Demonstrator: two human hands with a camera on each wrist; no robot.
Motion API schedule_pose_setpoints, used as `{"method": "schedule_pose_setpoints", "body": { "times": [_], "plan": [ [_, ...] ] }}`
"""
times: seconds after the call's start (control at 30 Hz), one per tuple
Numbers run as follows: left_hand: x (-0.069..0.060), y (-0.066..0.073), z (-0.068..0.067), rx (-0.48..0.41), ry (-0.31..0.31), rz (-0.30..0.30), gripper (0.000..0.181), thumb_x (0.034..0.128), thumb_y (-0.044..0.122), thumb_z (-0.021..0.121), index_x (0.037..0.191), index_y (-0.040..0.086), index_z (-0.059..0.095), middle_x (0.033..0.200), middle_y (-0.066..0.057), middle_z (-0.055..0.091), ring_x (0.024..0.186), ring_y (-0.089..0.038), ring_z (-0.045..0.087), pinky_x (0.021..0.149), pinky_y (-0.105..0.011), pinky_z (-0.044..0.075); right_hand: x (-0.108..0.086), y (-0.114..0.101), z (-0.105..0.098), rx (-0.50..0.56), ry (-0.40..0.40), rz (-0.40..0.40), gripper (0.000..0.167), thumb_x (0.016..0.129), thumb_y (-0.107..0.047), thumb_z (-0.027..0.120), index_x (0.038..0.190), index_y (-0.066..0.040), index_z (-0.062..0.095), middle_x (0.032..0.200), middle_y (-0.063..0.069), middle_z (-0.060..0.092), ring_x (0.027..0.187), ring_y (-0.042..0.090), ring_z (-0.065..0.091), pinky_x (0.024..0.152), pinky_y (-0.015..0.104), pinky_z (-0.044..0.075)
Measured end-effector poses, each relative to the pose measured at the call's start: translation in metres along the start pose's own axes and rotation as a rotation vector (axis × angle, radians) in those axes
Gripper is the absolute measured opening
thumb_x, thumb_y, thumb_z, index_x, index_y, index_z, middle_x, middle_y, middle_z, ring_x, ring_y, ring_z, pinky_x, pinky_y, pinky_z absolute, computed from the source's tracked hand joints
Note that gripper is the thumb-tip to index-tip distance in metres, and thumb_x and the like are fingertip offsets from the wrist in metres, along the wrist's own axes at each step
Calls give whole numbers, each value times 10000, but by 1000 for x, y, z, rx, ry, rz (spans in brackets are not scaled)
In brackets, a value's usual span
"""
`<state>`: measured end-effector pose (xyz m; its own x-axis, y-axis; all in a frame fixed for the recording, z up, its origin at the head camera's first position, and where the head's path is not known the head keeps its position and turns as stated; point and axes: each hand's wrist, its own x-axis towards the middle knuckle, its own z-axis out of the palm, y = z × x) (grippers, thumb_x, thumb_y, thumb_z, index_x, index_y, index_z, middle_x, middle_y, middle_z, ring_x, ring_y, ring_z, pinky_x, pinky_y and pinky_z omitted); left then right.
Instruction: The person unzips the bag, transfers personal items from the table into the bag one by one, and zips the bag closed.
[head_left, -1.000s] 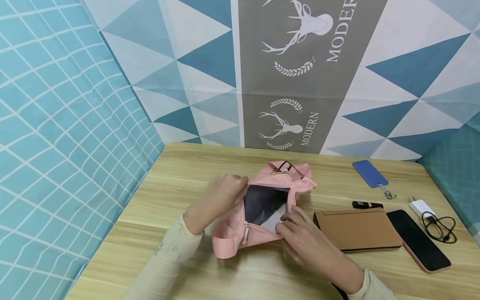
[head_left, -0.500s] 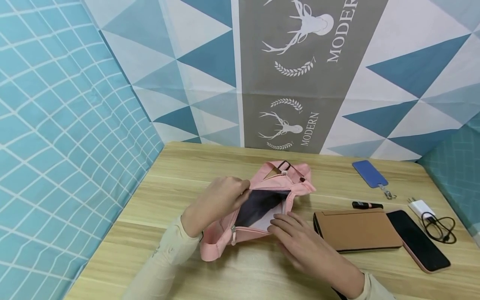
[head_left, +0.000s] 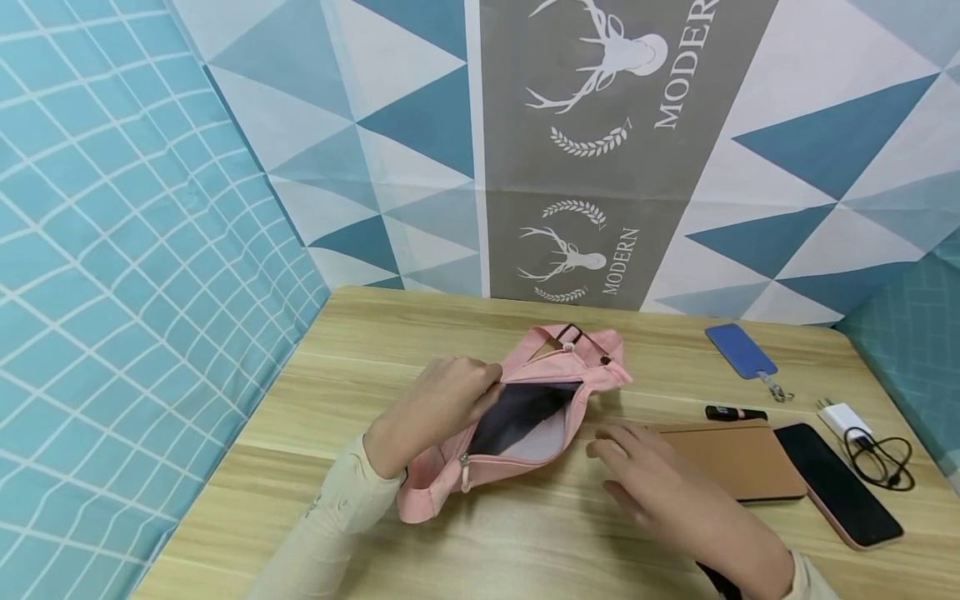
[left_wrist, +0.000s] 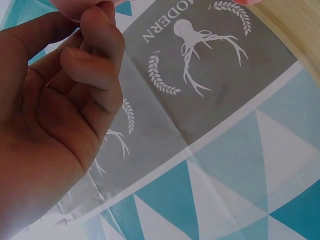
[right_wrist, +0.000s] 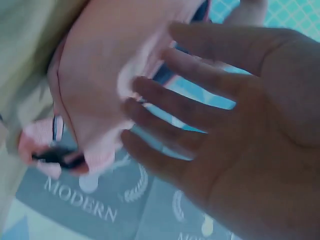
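Observation:
A pink waist bag (head_left: 555, 367) lies on the table with its main zip undone, showing a dark and whitish lining. My left hand (head_left: 442, 400) pinches the far left edge of the opening and holds it up. In the left wrist view, the thumb and fingers of the left hand (left_wrist: 65, 95) meet on pink fabric at the top. To the right of the bag, my right hand (head_left: 660, 483) is apart from it, above the table, and covers part of a flat brown wallet or notebook (head_left: 735, 458). Its spread fingers (right_wrist: 170, 105) hold nothing in the right wrist view.
Right of the brown item lie a black-screened phone (head_left: 840, 483), a white charger plug (head_left: 843, 417) and a black cable (head_left: 896, 475). Behind it are a small dark tube (head_left: 727, 413) and a blue card holder (head_left: 738, 350) with a clip. Patterned cloth walls (head_left: 405, 167) border the wooden table (head_left: 367, 333).
My right hand has let go of the bag's near edge and moved right, towards the brown item. The bag's near left end shifted slightly left; my left hand keeps its grip.

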<state>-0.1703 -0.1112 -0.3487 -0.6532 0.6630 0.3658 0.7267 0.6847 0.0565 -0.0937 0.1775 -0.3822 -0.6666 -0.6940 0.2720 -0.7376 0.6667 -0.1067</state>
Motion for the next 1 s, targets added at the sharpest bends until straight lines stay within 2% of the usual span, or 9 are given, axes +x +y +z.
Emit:
{"method": "schedule_pose_setpoints", "body": {
  "times": [0.03, 0.17, 0.23, 0.33, 0.47, 0.57, 0.73, 0.83, 1.0],
  "plan": [
    [0, 0, 0, -2, 0, 0, 227, 914, 90, 655, 701, 135, 592, 559, 88, 394, 511, -76, 369, 477, -244, 341, -2, 3, -2, -4, -50, 42, 381, 819, -106, 797, 1156, -88, 618, 1134, 65, 612, 1072, 267, 591, 870, 447, 518],
    [-2, 1, 0, 1, 5, 5, 242, 908, 81, 647, 685, 143, 576, 557, 92, 369, 513, -77, 351, 478, -245, 334, -9, 20, -6, 1, -224, 207, 384, 855, -115, 769, 1200, -43, 617, 1131, 121, 633, 1055, 340, 603, 855, 497, 518],
    [-3, 0, 1, 3, 8, 9, 248, 904, 80, 649, 680, 143, 567, 556, 91, 362, 511, -80, 343, 476, -247, 333, -11, 30, -5, 17, -277, 260, 379, 864, -103, 755, 1208, -26, 615, 1121, 142, 635, 1042, 368, 605, 839, 512, 520],
    [-5, 0, 2, 1, 8, 9, 243, 905, 82, 656, 685, 142, 571, 556, 91, 367, 508, -77, 338, 476, -240, 327, -15, 43, -2, 39, -281, 288, 389, 843, -54, 757, 1203, -5, 616, 1096, 152, 643, 1005, 382, 610, 814, 523, 521],
    [-6, -1, 2, -5, 0, 2, 237, 910, 86, 660, 693, 139, 579, 560, 88, 375, 512, -74, 332, 482, -236, 320, -15, 66, 2, 97, -299, 334, 427, 831, -16, 754, 1230, 10, 603, 1157, 193, 629, 1060, 425, 582, 841, 549, 506],
    [-5, -1, 2, -9, -1, 1, 231, 910, 83, 655, 699, 141, 582, 562, 92, 377, 514, -74, 341, 485, -240, 328, -16, 90, 6, 262, -397, 397, 489, 851, -53, 749, 1301, 16, 568, 1261, 213, 592, 1170, 451, 534, 901, 566, 481],
    [-4, -1, 3, -17, -12, -5, 224, 912, 83, 648, 707, 145, 585, 562, 96, 381, 515, -78, 359, 483, -239, 333, -26, 123, 8, 562, -520, 446, 653, 842, -197, 790, 1367, 64, 504, 1351, 236, 543, 1261, 472, 481, 977, 588, 432],
    [-2, -1, 2, -17, -20, -8, 218, 914, 86, 652, 711, 140, 594, 564, 91, 394, 516, -79, 360, 482, -237, 328, -29, 129, 8, 616, -542, 451, 704, 819, -232, 812, 1371, 69, 496, 1361, 241, 531, 1270, 480, 465, 983, 594, 420],
    [-1, -2, 1, -8, -19, -4, 210, 917, 93, 655, 718, 134, 602, 569, 85, 409, 518, -81, 353, 484, -239, 322, -28, 131, 7, 572, -538, 429, 742, 782, -244, 848, 1371, 29, 487, 1303, 202, 544, 1204, 430, 505, 941, 549, 453]
  ]
}}
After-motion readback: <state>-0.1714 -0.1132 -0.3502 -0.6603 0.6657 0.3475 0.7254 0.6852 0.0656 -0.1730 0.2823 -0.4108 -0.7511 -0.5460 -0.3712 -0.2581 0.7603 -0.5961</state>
